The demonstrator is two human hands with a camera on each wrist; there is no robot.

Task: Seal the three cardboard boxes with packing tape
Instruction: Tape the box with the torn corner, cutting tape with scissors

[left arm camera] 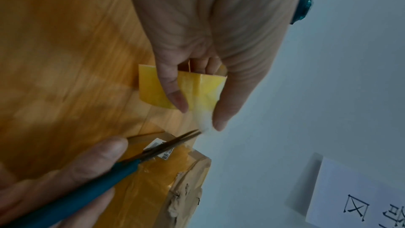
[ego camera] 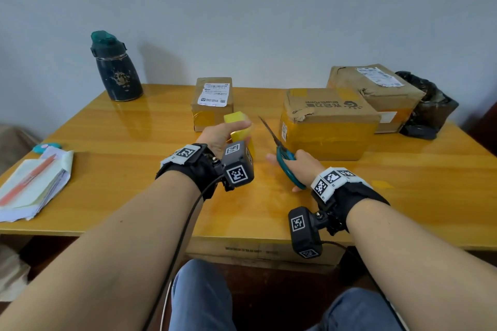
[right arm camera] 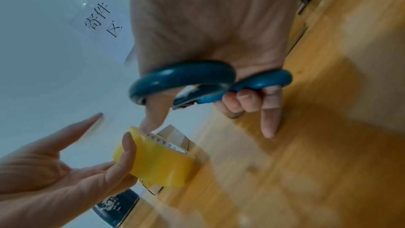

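My left hand [ego camera: 224, 133] grips a yellow roll of packing tape [ego camera: 239, 126] above the table, thumb on its outer face and fingers through the core [left arm camera: 197, 91]. My right hand [ego camera: 295, 166] holds teal-handled scissors [ego camera: 285, 161], fingers through the loops [right arm camera: 186, 79], blades nearly together and pointing toward the roll [left arm camera: 175, 143]. Three cardboard boxes stand beyond: a small labelled one [ego camera: 212, 103] behind the roll, a middle one [ego camera: 328, 123] wrapped in yellow tape to the right of the scissors, and a larger one [ego camera: 376, 91] at the back right.
On the wooden table [ego camera: 134, 129] a dark water bottle [ego camera: 115, 67] stands at the back left. Papers with an orange pen [ego camera: 32, 183] lie at the left edge. A black bag [ego camera: 427, 107] sits behind the large box. Another carton [ego camera: 258, 252] sits under the table.
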